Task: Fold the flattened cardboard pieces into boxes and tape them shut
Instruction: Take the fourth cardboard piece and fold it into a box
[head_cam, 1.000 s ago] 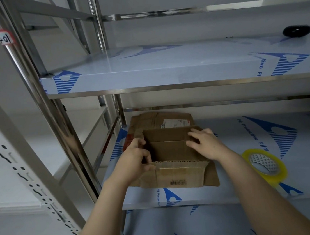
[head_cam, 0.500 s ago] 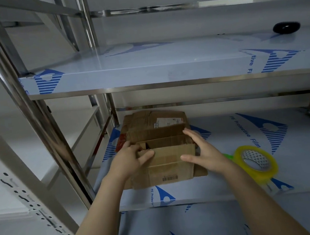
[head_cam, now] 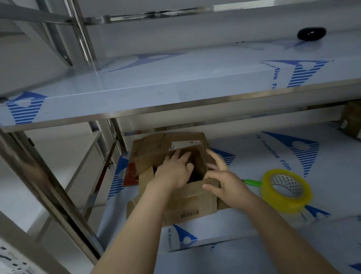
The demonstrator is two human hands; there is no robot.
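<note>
on the middle shelf (head_cam: 342,177), the half-folded cardboard box (head_cam: 190,208) sat w/ its top open, barcode side facing me. my left hand (head_cam: 174,172) was down in the opening, fingers straight & flat against the far flap, gripping nothing. my right hand (head_cam: 224,179) was spread open over the box's near right corner, thumb on the near wall, fingers against the right flap. more flattened cardboard (head_cam: 154,142) lay just behind the box, touching it. yellow tape roll (head_cam: 290,203) lay on the shelf to the right, near but apart from the box. small black obj (head_cam: 311,34) sat on the shelf above (head_cam: 170,81).
</note>
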